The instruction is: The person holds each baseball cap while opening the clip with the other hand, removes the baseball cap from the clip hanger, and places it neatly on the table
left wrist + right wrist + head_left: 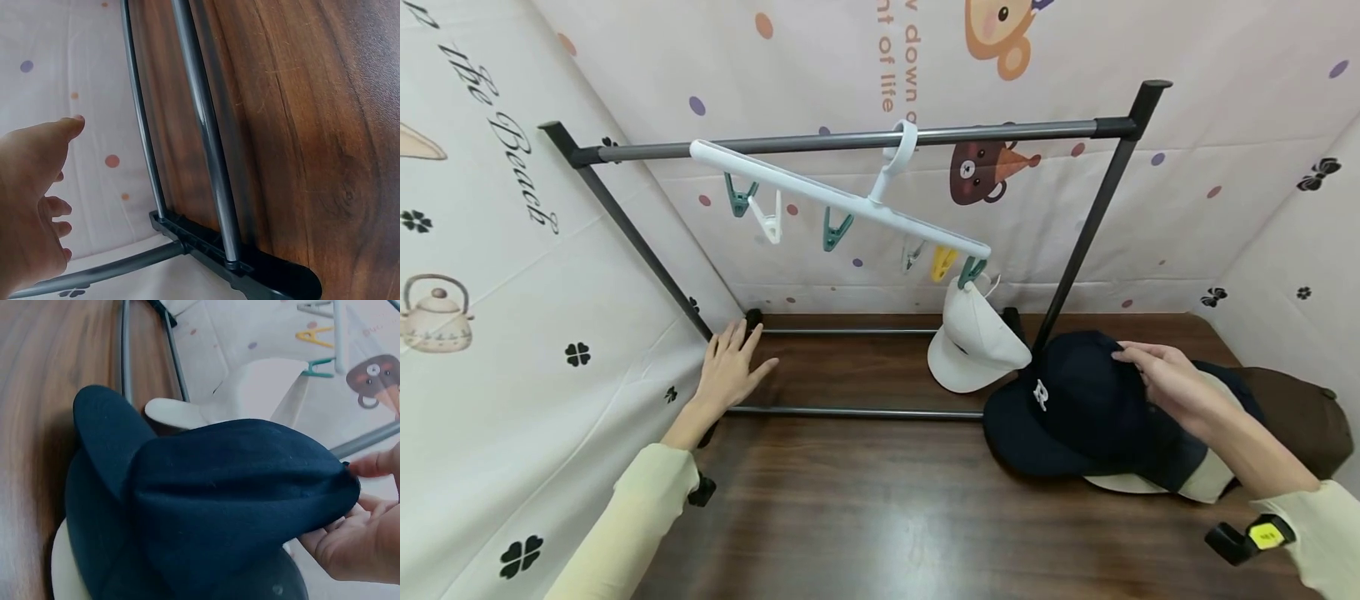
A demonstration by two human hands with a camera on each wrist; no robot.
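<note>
My right hand point(1131, 357) pinches the back of a navy cap point(1075, 408) with a white letter on its front, which lies on top of other caps at the table's right. In the right wrist view the thumb and fingers point(359, 484) grip the edge of the navy cap point(231, 487). My left hand point(737, 350) is spread flat by the left foot of a black clothes rack point(850, 140), holding nothing; the left wrist view shows the hand point(53, 172) with loose fingers beside the rack's base bars point(206, 137). A white cap point(973, 342) hangs from a clip on a white hanger point(842, 200).
A beige cap point(1150, 485) lies under the navy ones and a brown cap point(1300, 417) sits at the far right. Printed cloth walls close in the left, back and right. The hanger carries several green, white and yellow clips. The dark wooden table point(865, 517) spreads in front.
</note>
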